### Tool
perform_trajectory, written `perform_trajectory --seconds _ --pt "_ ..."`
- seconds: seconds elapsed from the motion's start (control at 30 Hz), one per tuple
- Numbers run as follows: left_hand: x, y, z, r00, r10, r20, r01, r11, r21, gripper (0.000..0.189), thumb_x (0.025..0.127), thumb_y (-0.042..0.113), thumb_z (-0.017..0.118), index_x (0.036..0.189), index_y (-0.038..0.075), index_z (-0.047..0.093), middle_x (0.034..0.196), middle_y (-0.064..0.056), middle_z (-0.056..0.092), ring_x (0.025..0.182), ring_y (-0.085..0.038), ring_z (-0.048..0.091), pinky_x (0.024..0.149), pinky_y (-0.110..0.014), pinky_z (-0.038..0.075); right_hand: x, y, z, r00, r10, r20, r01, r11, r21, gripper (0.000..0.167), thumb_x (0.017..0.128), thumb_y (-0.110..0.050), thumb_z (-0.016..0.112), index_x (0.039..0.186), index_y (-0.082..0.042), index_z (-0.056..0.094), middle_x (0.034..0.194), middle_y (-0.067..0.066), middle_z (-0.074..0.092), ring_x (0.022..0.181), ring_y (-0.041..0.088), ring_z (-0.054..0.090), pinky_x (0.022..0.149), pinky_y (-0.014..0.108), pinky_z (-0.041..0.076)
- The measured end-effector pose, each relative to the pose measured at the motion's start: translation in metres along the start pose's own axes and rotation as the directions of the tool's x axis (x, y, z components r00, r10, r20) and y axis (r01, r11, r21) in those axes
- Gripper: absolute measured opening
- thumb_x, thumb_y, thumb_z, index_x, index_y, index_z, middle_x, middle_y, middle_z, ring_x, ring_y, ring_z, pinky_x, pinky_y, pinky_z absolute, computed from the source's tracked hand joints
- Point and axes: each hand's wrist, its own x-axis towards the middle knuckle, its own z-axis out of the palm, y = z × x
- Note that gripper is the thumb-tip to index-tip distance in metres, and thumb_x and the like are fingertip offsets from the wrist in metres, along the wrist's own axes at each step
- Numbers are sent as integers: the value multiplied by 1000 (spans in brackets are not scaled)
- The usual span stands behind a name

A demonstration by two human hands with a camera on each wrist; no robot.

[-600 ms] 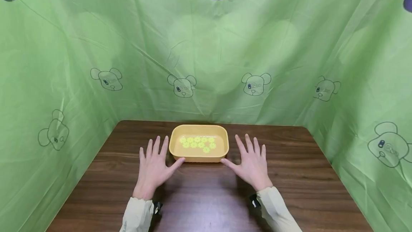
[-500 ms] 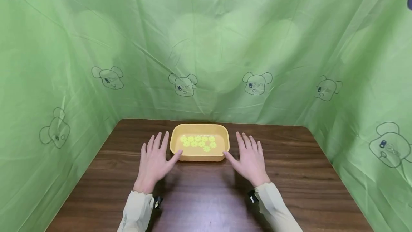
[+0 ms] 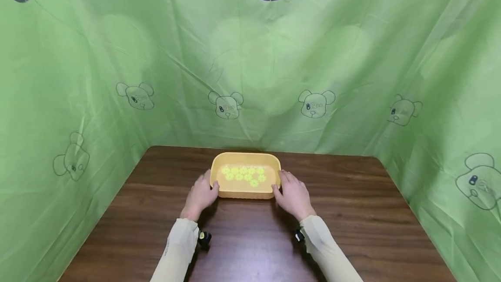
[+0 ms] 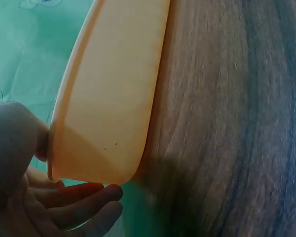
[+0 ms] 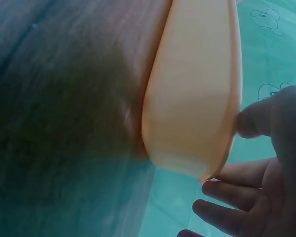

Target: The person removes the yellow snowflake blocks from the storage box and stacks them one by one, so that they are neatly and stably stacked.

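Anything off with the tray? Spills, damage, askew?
Just two dark specks on the outer wall of the tray, near the left hand; odd because that wall is otherwise plain. Dirt or damage, can't tell. No spill or crack visible; the tray looks level.

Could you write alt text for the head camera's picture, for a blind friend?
A person's left hand and right hand grip opposite ends of a yellow tray with bright flower shapes inside. It sits on a dark wooden table before a green curtain with cartoon animal faces.
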Motion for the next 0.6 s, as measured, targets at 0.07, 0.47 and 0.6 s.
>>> perform_trajectory --seconds 0.07,0.47,0.6 --pt "3 1 5 1000 11 0 -11 1000 -20 61 100 23 48 153 -4 34 138 -30 56 121 -48 60 97 -60 48 1 1 3 1000 6 0 -6 1000 4 53 96 -32 63 137 2 59 139 20 61 130 37 58 97 58 49" --pt "-6 13 17 1000 6 -7 -7 996 -91 54 95 16 51 144 -5 43 122 -26 63 111 -40 63 94 -55 49 -9 4 -9 999 31 -27 -31 999 6 50 91 -29 67 126 7 65 124 22 68 115 40 65 92 54 53" --pt "-11 19 24 999 -15 41 20 993 -119 51 94 19 54 138 -6 49 121 -23 63 109 -35 62 96 -52 49 -18 8 -16 998 51 -40 -52 998 -41 48 88 -29 70 119 8 68 116 23 70 105 42 67 88 55 54"
